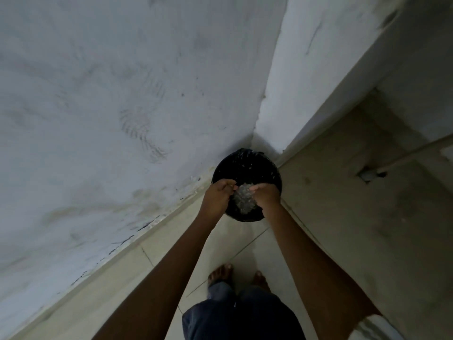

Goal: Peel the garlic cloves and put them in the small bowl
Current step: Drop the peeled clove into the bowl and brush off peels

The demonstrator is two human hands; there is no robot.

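A bin lined with a black bag (247, 168) stands on the floor in the corner where two walls meet. Both my arms reach out over it. My left hand (218, 196) and my right hand (267, 196) hold a pale, crumpled clump of what looks like garlic skins (244, 198) between them, right above the bin's opening. The fingers of both hands curl around the clump. Pale flecks dot the black liner. No garlic cloves and no small bowl are in sight.
A scuffed white wall (110, 94) fills the left. A second wall (306, 57) rises on the right. The tiled floor (343, 229) runs below, with my bare feet (220, 273) behind the bin. A pipe fitting (370, 174) sits low at the right.
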